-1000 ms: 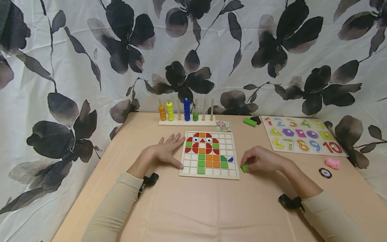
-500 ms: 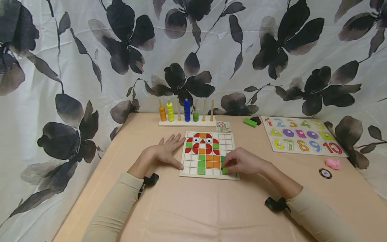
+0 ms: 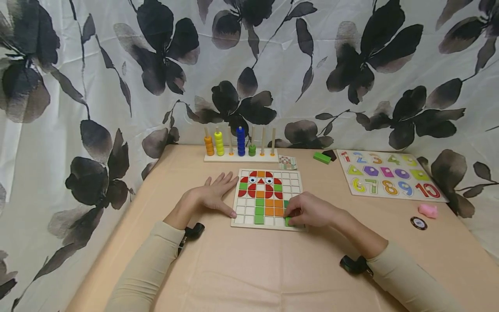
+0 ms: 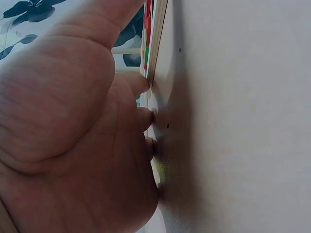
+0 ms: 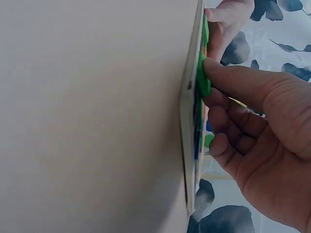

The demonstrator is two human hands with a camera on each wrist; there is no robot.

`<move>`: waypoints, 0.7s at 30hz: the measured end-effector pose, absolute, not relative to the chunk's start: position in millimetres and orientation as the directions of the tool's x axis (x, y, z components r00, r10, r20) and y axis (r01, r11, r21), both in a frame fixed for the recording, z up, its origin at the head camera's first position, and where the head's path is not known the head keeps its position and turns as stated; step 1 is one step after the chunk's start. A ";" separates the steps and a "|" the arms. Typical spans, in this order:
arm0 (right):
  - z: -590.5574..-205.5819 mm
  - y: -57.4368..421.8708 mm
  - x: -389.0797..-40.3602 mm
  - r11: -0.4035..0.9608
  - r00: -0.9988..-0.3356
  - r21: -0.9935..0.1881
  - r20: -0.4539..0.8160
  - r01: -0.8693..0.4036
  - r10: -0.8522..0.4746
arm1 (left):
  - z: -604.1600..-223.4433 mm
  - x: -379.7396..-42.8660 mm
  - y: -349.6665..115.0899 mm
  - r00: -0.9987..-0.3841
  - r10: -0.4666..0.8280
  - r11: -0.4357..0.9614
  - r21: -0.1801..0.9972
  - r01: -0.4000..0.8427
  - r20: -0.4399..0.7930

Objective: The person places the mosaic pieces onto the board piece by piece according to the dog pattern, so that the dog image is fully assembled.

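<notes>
A white grid board (image 3: 245,219) lies on the table with red, orange and green tiles forming an owl-like figure with two round eyes. At its left edge my left hand (image 3: 210,198) lies with fingers spread, thumb and fingertips at the rim. My right hand (image 3: 313,210) pinches a green tile (image 5: 203,75) between thumb and fingers, right at the lower right part of the grid. In the head view only a corner of that green tile (image 3: 288,221) shows beside the fingers. The hand hides the board's right edge and the small blue piece there.
Behind the board stands a peg rack (image 3: 241,158) with coloured beads, beside a small picture card (image 3: 287,163). A green block (image 3: 322,157) and a dark piece (image 3: 331,154) lie further right, near a number puzzle (image 3: 390,175), a pink toy (image 3: 428,211) and a round black-and-white disc (image 3: 419,223).
My right hand has carried the green tile leftward from the table beside the board onto the grid's lower right, then shifted only slightly. My left hand has stayed in place.
</notes>
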State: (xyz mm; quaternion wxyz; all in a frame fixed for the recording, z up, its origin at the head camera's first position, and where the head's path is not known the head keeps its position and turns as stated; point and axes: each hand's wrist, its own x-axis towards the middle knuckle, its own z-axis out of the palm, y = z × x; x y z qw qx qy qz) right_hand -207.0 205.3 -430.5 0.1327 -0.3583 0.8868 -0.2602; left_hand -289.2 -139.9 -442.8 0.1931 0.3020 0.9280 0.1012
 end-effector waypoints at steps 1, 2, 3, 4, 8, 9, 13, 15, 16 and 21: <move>-429.2 204.2 -206.6 0.616 -0.709 -0.539 -0.049 -0.575 -0.704 | -442.9 -289.4 -139.7 -0.743 0.600 0.797 0.305 0.521 -0.297; -427.8 202.8 -206.3 0.623 -0.711 -0.524 -0.048 -0.580 -0.702 | -443.0 -289.4 -139.6 -0.744 0.600 0.797 0.306 0.521 -0.296; -426.6 200.8 -206.0 0.629 -0.714 -0.513 -0.044 -0.584 -0.699 | -443.1 -289.3 -139.6 -0.744 0.599 0.797 0.307 0.520 -0.295; -425.8 198.0 -205.9 0.629 -0.713 -0.504 -0.036 -0.592 -0.700 | -443.4 -289.4 -139.7 -0.745 0.599 0.797 0.306 0.520 -0.295; -424.9 181.8 -204.8 0.586 -0.679 -0.523 -0.019 -0.619 -0.734 | -445.0 -289.3 -139.4 -0.745 0.599 0.797 0.310 0.518 -0.295; -425.5 177.0 -204.3 0.569 -0.663 -0.532 -0.019 -0.627 -0.748 | -445.1 -289.1 -139.2 -0.745 0.598 0.798 0.311 0.517 -0.296; -429.2 161.5 -202.6 0.525 -0.601 -0.534 -0.038 -0.663 -0.798 | -444.6 -288.1 -138.3 -0.744 0.595 0.800 0.314 0.511 -0.305; -430.9 157.8 -202.4 0.518 -0.590 -0.528 -0.040 -0.673 -0.806 | -444.5 -287.8 -138.0 -0.745 0.593 0.801 0.316 0.508 -0.306; -431.5 157.3 -202.6 0.516 -0.588 -0.528 -0.038 -0.675 -0.808 | -444.6 -287.8 -137.8 -0.745 0.593 0.801 0.316 0.508 -0.305; -425.8 168.9 -205.4 0.516 -0.627 -0.555 0.012 -0.652 -0.779 | -446.5 -288.1 -138.0 -0.745 0.598 0.796 0.323 0.512 -0.295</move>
